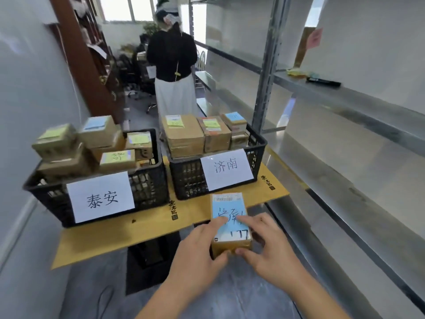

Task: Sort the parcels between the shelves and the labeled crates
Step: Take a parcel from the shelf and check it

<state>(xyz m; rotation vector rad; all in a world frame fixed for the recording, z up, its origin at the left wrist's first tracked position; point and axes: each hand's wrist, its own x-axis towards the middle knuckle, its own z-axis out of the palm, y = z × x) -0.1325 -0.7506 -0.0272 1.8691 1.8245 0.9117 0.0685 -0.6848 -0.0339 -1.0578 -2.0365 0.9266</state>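
Both hands, left hand (pixel 199 246) and right hand (pixel 266 245), grip a small cardboard parcel (pixel 231 226) with a blue handwritten label at the tabletop (pixel 147 229) edge. At 12 o'clock stands the black crate labelled 济南 (pixel 257 150); at 10 o'clock, crate 泰安 (pixel 147 180).

Narrow aisle, grey polished floor (pixel 230 293), pale wall (pixel 30 88) along the left, brown wooden cabinet (pixel 76 56) further back, bright windows (pixel 124 8) at the far end, black office chairs (pixel 131 72) clustered beneath, daylight washing in, person in black top (pixel 171 56) facing away.
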